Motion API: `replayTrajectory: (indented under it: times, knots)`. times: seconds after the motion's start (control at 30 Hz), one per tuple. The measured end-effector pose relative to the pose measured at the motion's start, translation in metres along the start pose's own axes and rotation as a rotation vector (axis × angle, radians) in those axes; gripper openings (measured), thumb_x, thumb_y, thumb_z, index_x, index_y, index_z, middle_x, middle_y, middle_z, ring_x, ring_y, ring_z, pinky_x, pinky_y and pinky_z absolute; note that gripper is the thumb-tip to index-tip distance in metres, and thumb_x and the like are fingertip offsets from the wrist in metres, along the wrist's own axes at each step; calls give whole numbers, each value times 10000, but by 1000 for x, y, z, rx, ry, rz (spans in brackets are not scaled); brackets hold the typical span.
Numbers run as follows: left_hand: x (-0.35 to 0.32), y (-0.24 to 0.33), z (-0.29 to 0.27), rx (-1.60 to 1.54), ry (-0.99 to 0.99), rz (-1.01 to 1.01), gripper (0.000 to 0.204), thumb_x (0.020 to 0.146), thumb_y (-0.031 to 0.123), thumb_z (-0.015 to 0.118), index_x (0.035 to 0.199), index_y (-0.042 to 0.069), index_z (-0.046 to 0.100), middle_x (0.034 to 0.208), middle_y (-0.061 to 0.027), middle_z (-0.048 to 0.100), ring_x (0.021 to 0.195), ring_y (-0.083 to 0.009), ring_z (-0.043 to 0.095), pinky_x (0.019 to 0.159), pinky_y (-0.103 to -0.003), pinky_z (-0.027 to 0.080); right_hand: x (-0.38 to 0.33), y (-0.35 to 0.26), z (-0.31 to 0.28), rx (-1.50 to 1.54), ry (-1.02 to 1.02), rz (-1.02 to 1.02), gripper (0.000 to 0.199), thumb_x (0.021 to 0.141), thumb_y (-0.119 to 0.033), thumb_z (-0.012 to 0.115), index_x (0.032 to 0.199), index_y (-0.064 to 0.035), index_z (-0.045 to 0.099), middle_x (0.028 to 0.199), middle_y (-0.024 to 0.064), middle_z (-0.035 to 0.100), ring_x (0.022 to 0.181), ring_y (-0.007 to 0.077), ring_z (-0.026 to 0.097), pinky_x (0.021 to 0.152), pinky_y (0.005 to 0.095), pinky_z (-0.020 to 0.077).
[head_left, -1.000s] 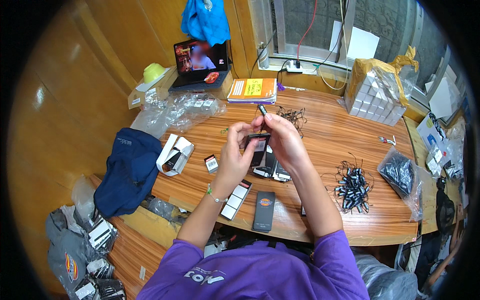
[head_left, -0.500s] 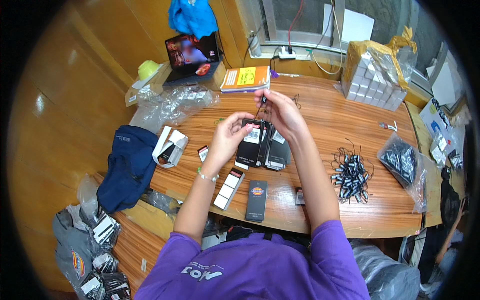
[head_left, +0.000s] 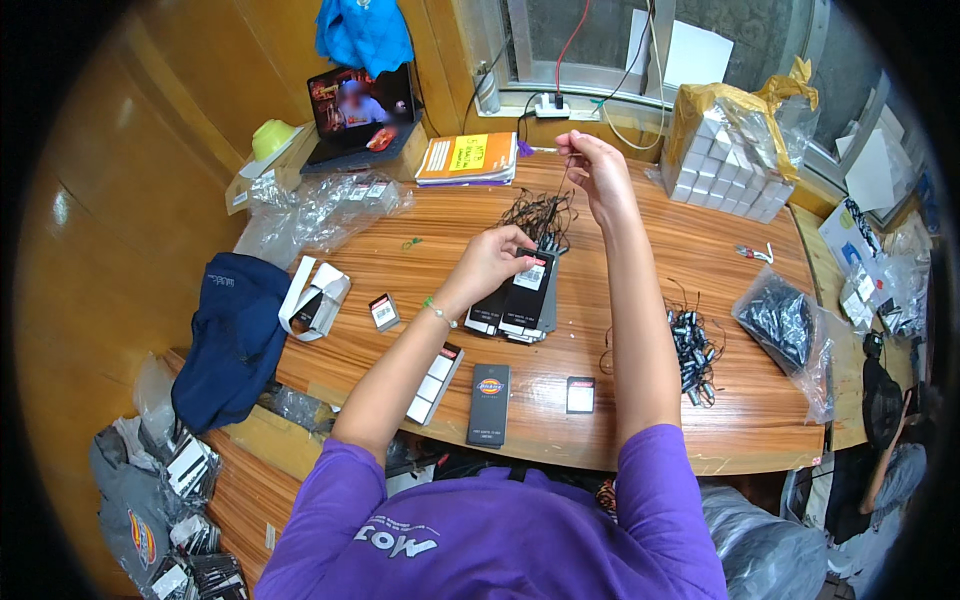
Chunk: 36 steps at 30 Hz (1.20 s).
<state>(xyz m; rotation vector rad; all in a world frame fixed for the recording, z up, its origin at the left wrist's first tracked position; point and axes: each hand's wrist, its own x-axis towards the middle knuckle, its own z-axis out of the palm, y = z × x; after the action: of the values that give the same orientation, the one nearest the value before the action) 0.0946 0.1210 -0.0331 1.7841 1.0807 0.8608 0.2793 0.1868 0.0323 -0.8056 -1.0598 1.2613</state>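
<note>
My left hand [head_left: 490, 265] pinches the top of a black hang tag [head_left: 527, 297] with a white sticker. The tag rests over a pile of similar black hang tags [head_left: 484, 316] at the middle of the table. Farther back, my right hand [head_left: 600, 175] is raised, thumb and fingertips closed on a thin black string [head_left: 563, 180] that runs down toward the tags. A tangle of black strings [head_left: 541, 212] lies just behind the pile. Closer to me are a dark grey tag stack [head_left: 489, 405], a stack with white labels [head_left: 436, 384] and a small card [head_left: 580, 395].
On the right lie a heap of black strings [head_left: 692, 345], a clear bag of black strings [head_left: 785, 315] and small snips [head_left: 755, 253]. White boxes in a torn bag [head_left: 735, 165] stand behind. Notebooks [head_left: 466, 160], a screen [head_left: 360, 108] and a navy cloth bag [head_left: 235, 325] are to the left.
My right hand has moved up and away from the tags, drawing the string out longer. My left hand has shifted slightly right, still at a tag's top. The whole view has shifted slightly.
</note>
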Motion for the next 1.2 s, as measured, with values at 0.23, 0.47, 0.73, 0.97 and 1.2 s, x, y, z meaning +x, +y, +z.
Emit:
replayTrajectory:
  times: [0.23,0.47,0.73,0.97,1.2]
  knots:
    - [4,-3,9,566,142,200,242,697,222,714,901,99,669,976,-60,526,988,-258,421,918,-351,330,43,28,-8,-303,-50,148,210,844,-280,549,821,-111,672,625,-79,460,566,42,391,520,209,317]
    - [-13,13,0,523,237,231,308,731,234,684,1006,104,633,1032,-65,532,1016,-253,428,912,-359,340,78,93,-19,-545,-222,393,197,816,-283,567,795,-117,671,525,-73,390,437,66,318,398,248,247]
    - [-110,45,-28,811,205,142,301,729,249,678,987,101,630,1052,-63,526,1008,-260,428,911,-390,326,82,107,-15,-934,-230,403,206,758,-280,632,697,-89,678,544,10,527,441,134,442,418,306,338]
    - [-161,39,-16,911,-85,54,484,666,362,707,1053,101,581,1146,-95,469,1121,-300,372,950,-427,285,63,102,-41,-1329,39,150,283,753,-358,642,739,-77,668,638,91,640,619,229,618,570,339,449]
    - [-156,37,-3,945,-259,57,646,578,381,755,1102,69,542,1102,-87,485,1076,-282,399,915,-419,290,-118,17,-46,-1092,-371,-48,178,817,-194,599,803,-17,607,631,79,581,566,134,532,550,291,428]
